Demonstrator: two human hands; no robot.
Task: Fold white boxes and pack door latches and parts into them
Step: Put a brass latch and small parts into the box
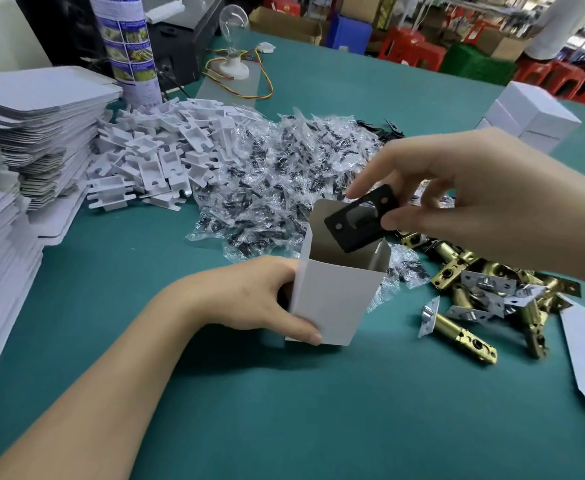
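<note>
— Where's the box?
— The white box (336, 299) stands upright on the green table (353, 410), top open. The left hand (266, 299) grips its left side, thumb across the front.
— And the right hand (474, 195)?
— It pinches a black plate (356, 223) by its upper end, tilted, the lower corner inside the box's mouth.
— The latches?
— Brass latches (464, 327) lie heaped just right of the box, bagged screws (284, 174) behind it.

Print on tube (130, 46) apparently illegible
</note>
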